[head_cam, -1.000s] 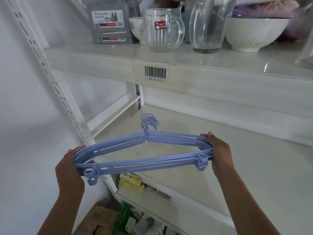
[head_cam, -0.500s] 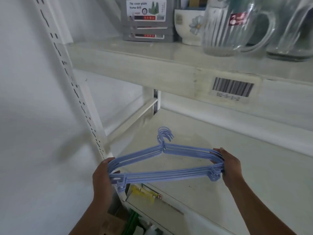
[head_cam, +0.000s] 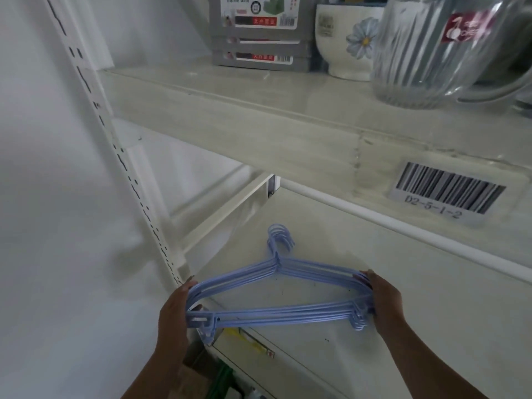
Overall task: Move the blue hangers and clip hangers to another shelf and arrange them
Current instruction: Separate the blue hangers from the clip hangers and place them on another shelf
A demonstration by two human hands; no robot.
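White shelving fills my view; the lower shelf [head_cam: 417,298] is bare near its front-left corner. I have the stack of blue hangers [head_cam: 276,292] pinched end to end: left hand [head_cam: 174,315] with fingers closed round the left shoulder, right hand [head_cam: 384,300] closed on the right one. Long axis runs parallel to the shelf's front edge, hooks pointing at the back. The stack hangs just over that front edge, left end at the upright post [head_cam: 135,180]. Whether it touches the shelf I can't tell. Next move, I'd judge: push straight back and lower, both hands level.
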